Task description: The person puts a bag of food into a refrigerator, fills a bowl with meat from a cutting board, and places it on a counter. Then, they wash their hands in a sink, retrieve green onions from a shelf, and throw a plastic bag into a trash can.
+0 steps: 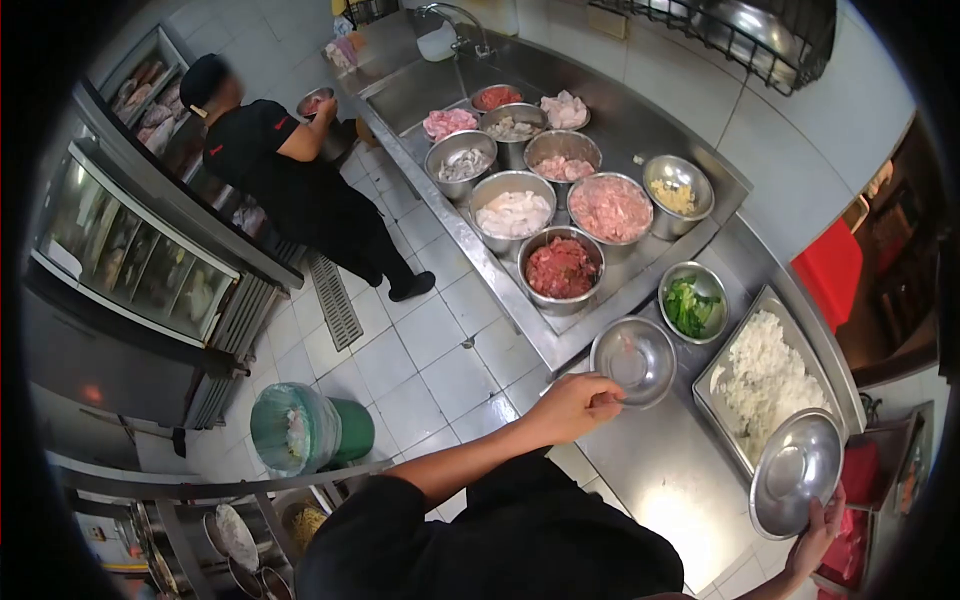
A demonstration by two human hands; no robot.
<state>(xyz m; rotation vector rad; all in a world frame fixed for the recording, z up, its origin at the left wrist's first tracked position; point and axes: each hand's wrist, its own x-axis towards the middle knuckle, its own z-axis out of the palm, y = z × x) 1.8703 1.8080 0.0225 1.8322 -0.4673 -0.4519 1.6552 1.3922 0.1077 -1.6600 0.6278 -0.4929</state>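
Note:
My left hand (577, 407) is closed at the near rim of a small metal bowl (650, 372), which has a few reddish traces inside. The bowl overlaps the sink's front corner in view. At the lower right, my right hand (820, 535) grips the rim of a second metal bowl (797, 470), tilted and bare inside. That bowl overlaps the near corner of a rectangular metal tray (722, 425) of white rice (765, 365). Beyond my left hand stands a bowl of green leafy vegetables (692, 302).
Several metal bowls of raw meat (610, 208) fill the steel sink counter (500, 300). A bowl of chopped yellowish pieces (673, 195) stands by the wall. Another person (265, 160) holds a bowl by the fridges (140, 265). A lined green bin (350, 437) stands on the floor.

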